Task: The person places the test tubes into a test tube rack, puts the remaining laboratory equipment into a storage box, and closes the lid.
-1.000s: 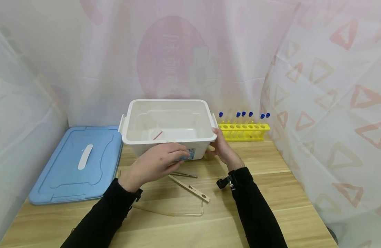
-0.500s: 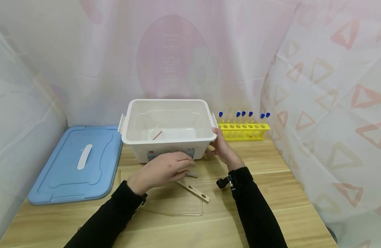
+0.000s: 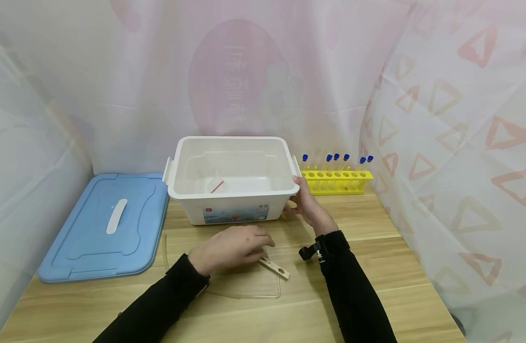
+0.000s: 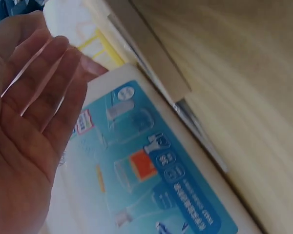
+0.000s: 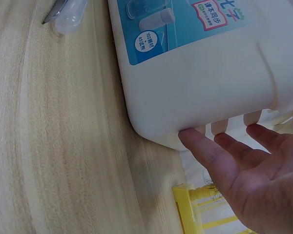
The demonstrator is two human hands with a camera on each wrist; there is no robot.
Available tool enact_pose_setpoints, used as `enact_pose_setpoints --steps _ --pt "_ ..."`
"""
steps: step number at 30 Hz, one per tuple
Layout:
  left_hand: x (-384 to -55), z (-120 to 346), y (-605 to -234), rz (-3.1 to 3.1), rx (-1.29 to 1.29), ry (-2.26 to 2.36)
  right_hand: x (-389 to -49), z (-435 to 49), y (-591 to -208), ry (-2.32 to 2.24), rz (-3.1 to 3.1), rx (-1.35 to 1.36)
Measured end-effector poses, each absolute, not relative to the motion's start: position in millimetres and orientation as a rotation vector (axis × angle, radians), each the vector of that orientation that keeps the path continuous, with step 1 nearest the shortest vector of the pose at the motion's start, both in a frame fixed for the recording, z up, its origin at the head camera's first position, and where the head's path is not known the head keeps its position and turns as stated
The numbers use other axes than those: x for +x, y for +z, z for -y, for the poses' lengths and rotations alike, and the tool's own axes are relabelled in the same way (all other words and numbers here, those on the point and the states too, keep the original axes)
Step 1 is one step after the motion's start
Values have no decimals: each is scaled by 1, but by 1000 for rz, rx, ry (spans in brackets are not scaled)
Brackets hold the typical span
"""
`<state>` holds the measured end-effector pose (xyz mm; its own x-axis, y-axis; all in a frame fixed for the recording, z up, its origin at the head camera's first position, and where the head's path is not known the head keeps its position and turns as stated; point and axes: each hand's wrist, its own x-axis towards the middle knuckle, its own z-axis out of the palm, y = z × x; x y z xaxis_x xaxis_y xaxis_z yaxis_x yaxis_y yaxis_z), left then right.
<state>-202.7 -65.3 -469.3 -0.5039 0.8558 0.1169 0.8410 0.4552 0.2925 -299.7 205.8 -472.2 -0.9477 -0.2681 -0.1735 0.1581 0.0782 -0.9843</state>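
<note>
My left hand (image 3: 234, 247) is over the table in front of the white plastic box (image 3: 194, 209), above a wooden test tube clamp (image 3: 280, 270) that it partly hides. In the left wrist view its fingers (image 4: 63, 92) are loosely spread with nothing between them. A wooden strip (image 4: 151, 53) and a thin metal tool (image 4: 207, 141) lie along the box's base there. My right hand (image 3: 307, 207) rests at the box's right end. In the right wrist view its fairly straight fingers (image 5: 212, 151) touch the box's side near the corner.
A blue lid (image 3: 95, 247) with a white handle lies at left. Behind the right hand stands a yellow rack (image 3: 337, 177) of blue-capped tubes. A bent clear tube (image 3: 260, 297) lies in front, and a small red-tipped item (image 3: 217, 186) is inside the box.
My left hand has drawn back from the box's front and lower toward the table, uncovering the printed label and covering the metal tool and much of the clamp. My right hand stays put.
</note>
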Motion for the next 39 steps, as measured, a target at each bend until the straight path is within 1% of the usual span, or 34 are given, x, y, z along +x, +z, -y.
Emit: enact_pose_setpoints --steps 10,18,28,39 --pt "-198 57 -484 -2561 1513 385 -300 -205 -472 -1941 -2042 -110" --pt "-194 54 -486 -2596 1480 329 -300 -205 -472 -1940 -2048 -112" --pt "-193 57 -477 -2613 1469 328 -299 -205 -471 -1945 -2042 -104" --pt "-191 68 -456 -2707 1503 363 -300 -205 -473 -1940 -2058 -92"
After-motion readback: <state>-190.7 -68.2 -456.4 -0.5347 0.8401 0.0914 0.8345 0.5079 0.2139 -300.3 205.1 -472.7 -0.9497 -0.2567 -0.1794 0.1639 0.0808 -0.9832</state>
